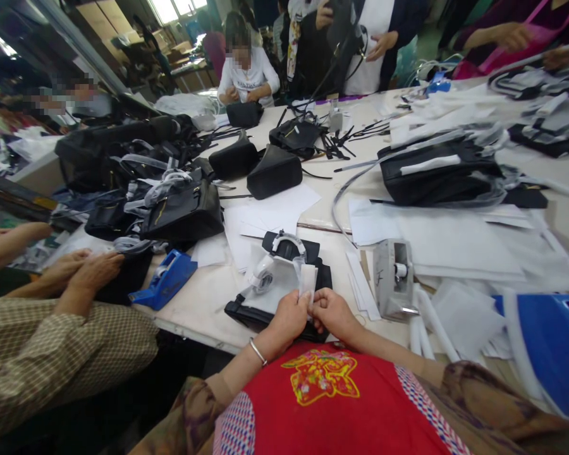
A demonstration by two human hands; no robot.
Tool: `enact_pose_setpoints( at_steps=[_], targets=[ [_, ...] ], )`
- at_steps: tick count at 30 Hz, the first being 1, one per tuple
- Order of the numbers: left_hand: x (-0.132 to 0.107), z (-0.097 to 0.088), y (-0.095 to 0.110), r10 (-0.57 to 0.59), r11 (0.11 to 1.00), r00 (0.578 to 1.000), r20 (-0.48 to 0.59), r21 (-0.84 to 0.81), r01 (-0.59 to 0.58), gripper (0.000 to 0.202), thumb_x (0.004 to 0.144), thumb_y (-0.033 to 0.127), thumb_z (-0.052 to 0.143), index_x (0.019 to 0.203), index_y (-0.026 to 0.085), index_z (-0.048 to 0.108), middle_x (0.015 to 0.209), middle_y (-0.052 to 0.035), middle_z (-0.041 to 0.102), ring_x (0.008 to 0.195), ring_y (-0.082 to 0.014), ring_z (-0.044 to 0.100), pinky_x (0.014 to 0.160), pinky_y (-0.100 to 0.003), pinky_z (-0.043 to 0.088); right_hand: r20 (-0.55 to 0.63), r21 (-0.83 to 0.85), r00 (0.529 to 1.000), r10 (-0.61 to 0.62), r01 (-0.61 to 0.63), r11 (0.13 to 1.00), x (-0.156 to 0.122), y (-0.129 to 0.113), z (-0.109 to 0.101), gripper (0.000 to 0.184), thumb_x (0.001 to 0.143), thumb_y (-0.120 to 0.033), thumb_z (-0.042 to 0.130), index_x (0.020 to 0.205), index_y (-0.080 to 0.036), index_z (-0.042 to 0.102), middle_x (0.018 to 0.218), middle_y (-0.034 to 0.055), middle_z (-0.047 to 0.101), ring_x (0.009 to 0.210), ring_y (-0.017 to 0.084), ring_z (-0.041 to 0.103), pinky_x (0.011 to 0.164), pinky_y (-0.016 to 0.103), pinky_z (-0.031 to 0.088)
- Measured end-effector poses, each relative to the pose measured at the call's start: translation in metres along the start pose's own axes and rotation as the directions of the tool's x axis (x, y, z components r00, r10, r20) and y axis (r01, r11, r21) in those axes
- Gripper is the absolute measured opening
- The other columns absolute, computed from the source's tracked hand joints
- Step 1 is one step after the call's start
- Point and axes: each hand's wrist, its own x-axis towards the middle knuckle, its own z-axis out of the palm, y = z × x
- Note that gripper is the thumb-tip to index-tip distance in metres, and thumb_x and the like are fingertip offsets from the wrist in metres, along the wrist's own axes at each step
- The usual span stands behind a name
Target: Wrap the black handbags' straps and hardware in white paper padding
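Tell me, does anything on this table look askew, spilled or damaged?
Nothing looks damaged or spilled. The left hand and right hand pinch a translucent strip above a flat black bag. White paper sheets overlap loosely, and black strips lie scattered farther up the table: cluttered, but not odd.

Left hand (290, 316) and right hand (332, 312) pinch a small white strip (308, 278) over a black bag (281, 287) wrapped in white paper; blue tape dispenser (167, 278) sits left; grey dispenser (392, 278) right.
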Motion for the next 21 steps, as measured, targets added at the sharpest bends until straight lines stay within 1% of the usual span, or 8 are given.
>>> enact_pose_setpoints(
  at_steps=[6, 9, 10, 12, 14, 16, 18, 21],
  targets=[
    [0.001, 0.002, -0.001, 0.023, 0.998, 1.0, -0.005, 0.051, -0.023, 0.036, 0.094, 0.042, 0.041, 0.078, 0.016, 0.06, 0.073, -0.008, 0.067, 0.069, -0.0193, 0.059, 0.06, -0.028, 0.037, 0.131, -0.174, 0.986, -0.107, 0.129, 0.976, -0.003, 0.0, -0.027, 0.018, 0.073, -0.031, 0.064, 0.083, -0.019, 0.055, 0.061, -0.0041, 0.06, 0.053, 0.012, 0.058, 0.048, 0.022, 0.045],
    [0.002, 0.003, -0.002, 0.008, 1.0, 0.999, 0.046, -0.025, -0.007, 0.037, 0.094, 0.044, 0.04, 0.081, 0.017, 0.06, 0.075, -0.0086, 0.07, 0.07, -0.0204, 0.064, 0.062, -0.028, 0.042, 0.06, -0.312, 0.987, -0.146, 0.158, 0.937, -0.006, 0.009, -0.05, 0.014, 0.078, -0.031, 0.062, 0.085, -0.019, 0.059, 0.067, -0.0016, 0.063, 0.06, 0.014, 0.06, 0.056, 0.025, 0.046],
    [0.002, 0.003, -0.002, -0.001, 0.999, 0.998, 0.067, -0.054, 0.004, 0.037, 0.095, 0.045, 0.039, 0.082, 0.017, 0.06, 0.075, -0.0085, 0.07, 0.07, -0.0207, 0.066, 0.063, -0.028, 0.043, 0.011, -0.411, 0.985, -0.172, 0.161, 0.897, -0.006, 0.014, -0.059, 0.012, 0.08, -0.03, 0.061, 0.085, -0.019, 0.06, 0.069, -0.0004, 0.065, 0.064, 0.015, 0.061, 0.06, 0.026, 0.046],
    [0.003, 0.003, -0.002, -0.006, 0.998, 0.996, 0.088, -0.063, 0.012, 0.036, 0.095, 0.044, 0.04, 0.082, 0.017, 0.06, 0.074, -0.0082, 0.071, 0.071, -0.0214, 0.068, 0.064, -0.029, 0.044, -0.09, -0.637, 0.971, -0.221, 0.114, 0.762, -0.004, 0.023, -0.078, 0.01, 0.082, -0.026, 0.059, 0.087, -0.018, 0.062, 0.078, 0.0035, 0.067, 0.076, 0.018, 0.062, 0.07, 0.028, 0.046],
    [0.004, 0.002, 0.0, -0.002, 0.999, 0.996, 0.091, -0.033, 0.005, 0.035, 0.094, 0.043, 0.041, 0.08, 0.017, 0.059, 0.072, -0.0083, 0.071, 0.071, -0.0219, 0.068, 0.064, -0.029, 0.044, -0.175, -0.802, 0.957, -0.233, -0.001, 0.598, 0.002, 0.031, -0.095, 0.012, 0.085, -0.024, 0.057, 0.092, -0.015, 0.063, 0.091, 0.009, 0.068, 0.09, 0.021, 0.062, 0.081, 0.03, 0.045],
    [0.005, 0.001, 0.003, 0.008, 1.0, 0.996, 0.093, -0.007, -0.007, 0.034, 0.094, 0.041, 0.041, 0.079, 0.017, 0.059, 0.072, -0.0086, 0.071, 0.071, -0.0219, 0.068, 0.064, -0.029, 0.044, -0.239, -0.878, 0.946, -0.217, -0.116, 0.464, 0.012, 0.034, -0.106, 0.015, 0.087, -0.021, 0.056, 0.097, -0.012, 0.062, 0.103, 0.0145, 0.065, 0.1, 0.024, 0.061, 0.087, 0.032, 0.044],
    [0.005, -0.001, 0.006, 0.009, 1.0, 0.995, 0.097, 0.016, -0.011, 0.034, 0.094, 0.04, 0.04, 0.079, 0.017, 0.06, 0.073, -0.0088, 0.071, 0.071, -0.022, 0.069, 0.064, -0.029, 0.044, -0.295, -0.899, 0.935, -0.198, -0.201, 0.39, 0.027, 0.032, -0.11, 0.02, 0.088, -0.017, 0.052, 0.105, -0.01, 0.059, 0.112, 0.0188, 0.06, 0.103, 0.026, 0.061, 0.087, 0.034, 0.045],
    [0.005, -0.002, 0.008, 0.0, 0.999, 0.994, 0.106, 0.035, -0.004, 0.034, 0.095, 0.04, 0.04, 0.082, 0.017, 0.061, 0.074, -0.0083, 0.072, 0.071, -0.0221, 0.068, 0.065, -0.029, 0.044, -0.357, -0.889, 0.916, -0.184, -0.273, 0.368, 0.05, 0.022, -0.108, 0.031, 0.087, -0.008, 0.047, 0.117, -0.006, 0.054, 0.123, 0.0247, 0.052, 0.103, 0.027, 0.062, 0.084, 0.035, 0.048]
  ],
)
